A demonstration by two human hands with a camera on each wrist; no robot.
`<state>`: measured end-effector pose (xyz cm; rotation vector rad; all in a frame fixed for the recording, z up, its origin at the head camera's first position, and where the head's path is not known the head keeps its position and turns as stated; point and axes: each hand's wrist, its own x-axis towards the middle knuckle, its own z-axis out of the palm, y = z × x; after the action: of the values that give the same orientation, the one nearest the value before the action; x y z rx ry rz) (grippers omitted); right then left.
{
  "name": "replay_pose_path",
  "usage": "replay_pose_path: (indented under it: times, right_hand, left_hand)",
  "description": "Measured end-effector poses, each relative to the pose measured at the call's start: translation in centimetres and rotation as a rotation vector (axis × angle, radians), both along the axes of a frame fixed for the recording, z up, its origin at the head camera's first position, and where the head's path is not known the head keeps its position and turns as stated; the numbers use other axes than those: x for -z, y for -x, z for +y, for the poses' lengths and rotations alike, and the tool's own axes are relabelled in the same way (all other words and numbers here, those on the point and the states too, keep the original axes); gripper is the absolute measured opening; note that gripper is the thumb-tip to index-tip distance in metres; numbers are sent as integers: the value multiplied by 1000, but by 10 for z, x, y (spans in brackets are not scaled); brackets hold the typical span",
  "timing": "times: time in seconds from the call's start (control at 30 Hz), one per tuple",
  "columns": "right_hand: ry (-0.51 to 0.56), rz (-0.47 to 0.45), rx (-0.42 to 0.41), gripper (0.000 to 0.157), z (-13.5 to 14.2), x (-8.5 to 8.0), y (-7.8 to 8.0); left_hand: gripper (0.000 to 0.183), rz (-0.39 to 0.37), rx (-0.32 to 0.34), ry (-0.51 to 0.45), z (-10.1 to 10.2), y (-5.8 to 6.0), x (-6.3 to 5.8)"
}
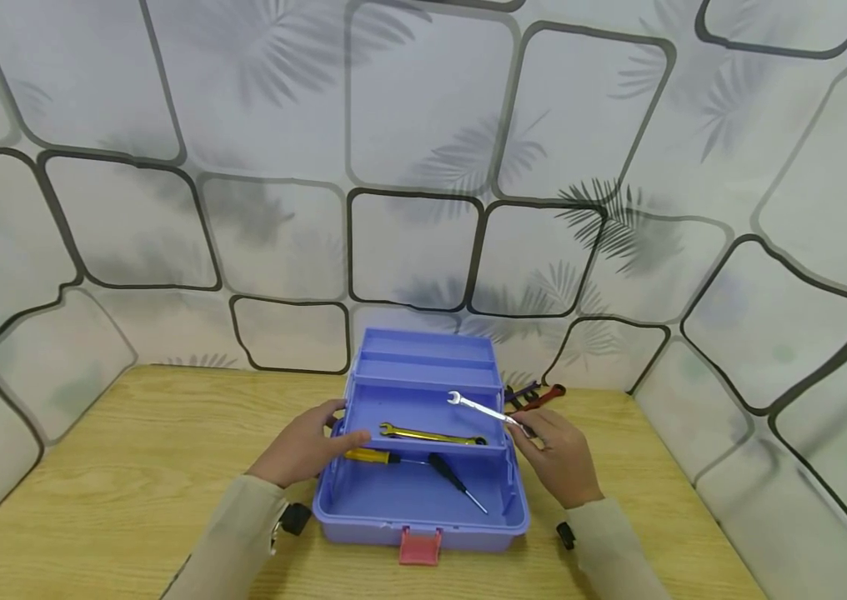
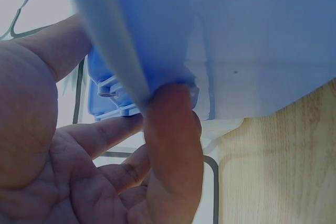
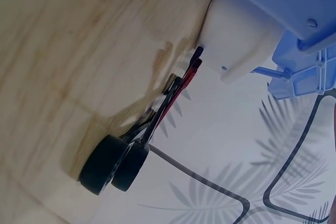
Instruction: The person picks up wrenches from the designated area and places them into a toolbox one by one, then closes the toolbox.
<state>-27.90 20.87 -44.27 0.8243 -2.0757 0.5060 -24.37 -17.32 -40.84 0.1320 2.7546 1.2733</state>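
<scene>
Right hand (image 1: 560, 458) pinches a slim silver metal wrench (image 1: 483, 408) above the boxy periwinkle plastic toolbox (image 1: 363, 532), left hand (image 1: 311, 446) gripping its side, best kept steady and clear of the long golden metal wrench (image 1: 431, 436) inside!

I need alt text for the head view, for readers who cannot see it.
The right hand holds a silver wrench above an open purple toolbox while the left hand grips its left side. A gold wrench lies in a tray and two screwdrivers below; more tools show beyond, at right.
</scene>
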Motion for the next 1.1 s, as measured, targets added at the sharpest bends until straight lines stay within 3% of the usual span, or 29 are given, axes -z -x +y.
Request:
replay_pose_path:
  times: [0.2,0.73,1.1]
  right_hand:
    - [-13,25,-7,23,0,-1,0]
    - [-24,-57,-5,22,-9,-4,-5]
    - [-64,-56,-33,15,-22,-7,-3]
  left_hand:
    - [80,-4,1,-3,-1,0,0]
    - [81,-8,0,1,-1,0,1]
    - [83,-14,-4,11,-2,3,3]
